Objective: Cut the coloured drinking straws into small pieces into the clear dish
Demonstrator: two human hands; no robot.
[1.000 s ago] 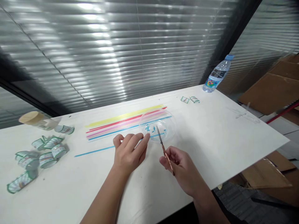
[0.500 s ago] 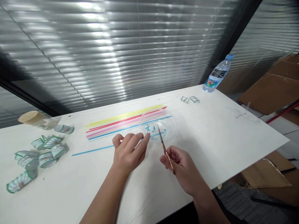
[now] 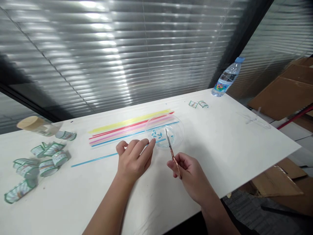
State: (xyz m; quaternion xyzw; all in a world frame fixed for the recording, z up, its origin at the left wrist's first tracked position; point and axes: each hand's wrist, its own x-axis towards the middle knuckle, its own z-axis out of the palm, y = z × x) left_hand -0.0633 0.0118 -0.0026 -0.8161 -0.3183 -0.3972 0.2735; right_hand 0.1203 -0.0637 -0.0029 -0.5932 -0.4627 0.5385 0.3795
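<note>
My left hand (image 3: 134, 160) is closed on a thin blue straw (image 3: 94, 158), whose long end slants down to the left across the table. The straw's short right end lies over a clear, round plastic bowl (image 3: 180, 137) with several small blue cut pieces (image 3: 160, 135) in it. In my right hand (image 3: 187, 167) is a pair of copper-handled scissors (image 3: 175, 160). Their narrow blades point up over the bowl, close together, beside the straw's right tip. Part of the straw is hidden beneath my left fingers.
Behind the bowl lie rows of yellow (image 3: 127, 122), red (image 3: 117, 129), pink (image 3: 110, 136) and blue straws. Several green-edged patterned rolls (image 3: 49, 167) and a tan-lidded jar (image 3: 36, 126) occupy the table's left. A water bottle (image 3: 226, 80) stands back right, near two small patterned pieces (image 3: 198, 104).
The held straw has shifted left, so less of it reaches past my left fingers. The blue pieces in the bowl lie differently. Both hands stay nearly in place, and the scissor blades look closer together.
</note>
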